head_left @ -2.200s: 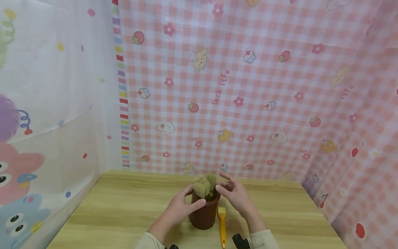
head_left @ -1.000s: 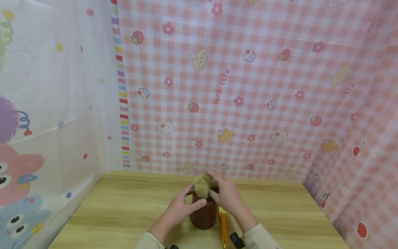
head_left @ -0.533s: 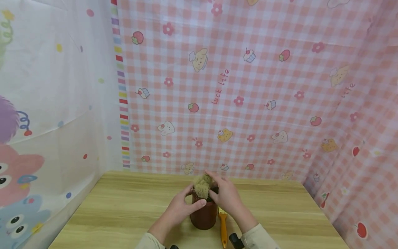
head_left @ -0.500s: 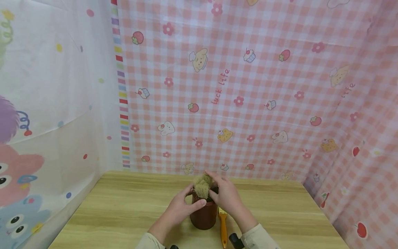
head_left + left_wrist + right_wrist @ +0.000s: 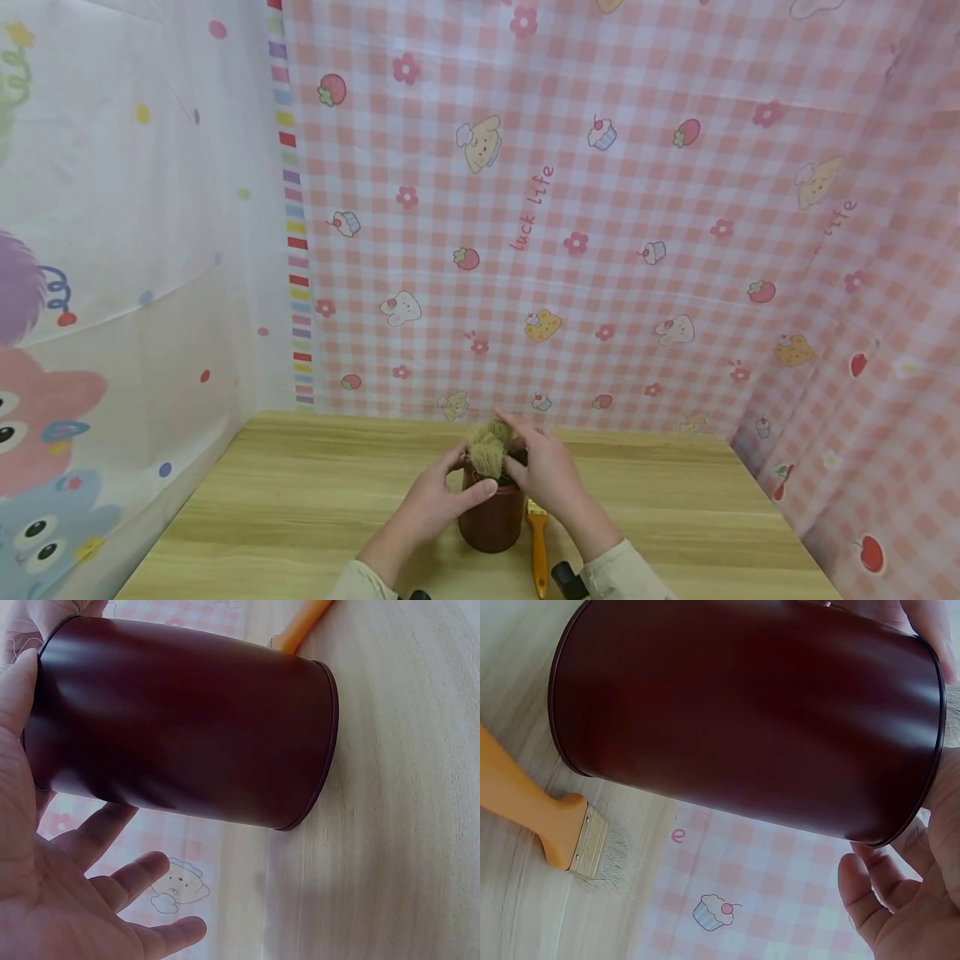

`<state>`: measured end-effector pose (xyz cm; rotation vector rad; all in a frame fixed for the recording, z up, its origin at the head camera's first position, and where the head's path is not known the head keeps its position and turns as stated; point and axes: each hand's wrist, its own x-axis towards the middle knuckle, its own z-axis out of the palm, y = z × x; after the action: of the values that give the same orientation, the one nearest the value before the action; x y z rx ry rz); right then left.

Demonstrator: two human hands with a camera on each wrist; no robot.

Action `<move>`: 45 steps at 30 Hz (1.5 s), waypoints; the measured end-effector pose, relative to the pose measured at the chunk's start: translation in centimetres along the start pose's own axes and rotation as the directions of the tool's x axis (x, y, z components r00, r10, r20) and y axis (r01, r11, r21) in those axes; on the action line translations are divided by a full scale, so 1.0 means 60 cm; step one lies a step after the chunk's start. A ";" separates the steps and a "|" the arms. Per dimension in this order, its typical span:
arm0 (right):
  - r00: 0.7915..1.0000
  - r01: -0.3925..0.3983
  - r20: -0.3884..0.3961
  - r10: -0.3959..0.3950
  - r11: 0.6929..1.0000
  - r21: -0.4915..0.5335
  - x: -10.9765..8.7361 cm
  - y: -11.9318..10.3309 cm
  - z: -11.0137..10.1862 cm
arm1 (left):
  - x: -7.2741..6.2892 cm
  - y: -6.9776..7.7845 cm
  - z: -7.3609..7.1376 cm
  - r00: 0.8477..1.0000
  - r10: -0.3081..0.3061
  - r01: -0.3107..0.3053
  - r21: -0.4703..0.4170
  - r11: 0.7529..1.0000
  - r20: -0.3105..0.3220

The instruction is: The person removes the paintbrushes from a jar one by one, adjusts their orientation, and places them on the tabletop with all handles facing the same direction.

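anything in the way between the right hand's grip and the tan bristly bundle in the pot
Nothing visible: the right hand's grip is at the tan bristly bundle, at the mouth of the pot. The orange brush lies beside the pot on the table, clear of that path.

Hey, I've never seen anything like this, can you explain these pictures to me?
No machine here, just a person working bare-handed. The wide picture is taken from the person's head, looking down; the two close-ups, from each wrist. On the wooden table a dark red container stands upright, with an orange brush lying beside it. The left hand holds the container near its rim. The right hand is at the tan tufts poking out; whether it grips them is unclear.
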<state>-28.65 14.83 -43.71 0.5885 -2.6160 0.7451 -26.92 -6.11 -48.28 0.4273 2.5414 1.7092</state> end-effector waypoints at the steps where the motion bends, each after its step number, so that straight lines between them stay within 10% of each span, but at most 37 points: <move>1: 1.000 -0.002 0.000 0.002 1.000 0.001 0.000 0.000 0.000 | 0.000 0.000 0.000 1.000 -0.001 0.001 0.000 1.000 -0.002; 45: 0.970 -0.002 -0.229 0.077 0.950 0.312 0.003 -0.003 -0.037 | -0.001 0.001 0.000 0.999 -0.043 0.043 -0.007 0.999 0.010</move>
<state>-28.21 15.88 -41.77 0.4947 -2.3109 1.1772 -26.86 -6.13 -48.22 0.3767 2.5172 1.6968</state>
